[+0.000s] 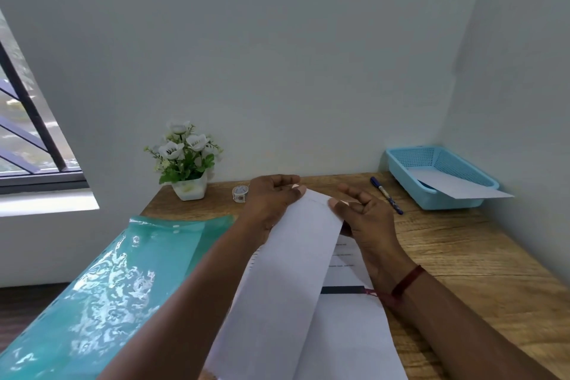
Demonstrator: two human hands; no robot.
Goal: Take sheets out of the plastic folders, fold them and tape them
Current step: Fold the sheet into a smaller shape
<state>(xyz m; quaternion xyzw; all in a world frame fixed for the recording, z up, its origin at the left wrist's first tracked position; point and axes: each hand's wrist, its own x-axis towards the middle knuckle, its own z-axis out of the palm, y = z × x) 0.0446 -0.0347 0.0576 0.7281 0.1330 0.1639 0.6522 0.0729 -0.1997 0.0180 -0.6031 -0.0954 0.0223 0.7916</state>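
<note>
Potted flowers (185, 160), a blue pen (386, 195) and a blue basket (447, 202) sit on the wooden desk (468, 256).

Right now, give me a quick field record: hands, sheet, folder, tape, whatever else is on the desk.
left hand: pinches far left corner of the folded sheet
right hand: pinches its far right edge
folded sheet: white, long, held above the printed sheets
folder: green plastic, lying left of the arms
tape roll: on the desk beside the plant pot, untouched
other: pen; blue basket holding a sheet, far right
</note>
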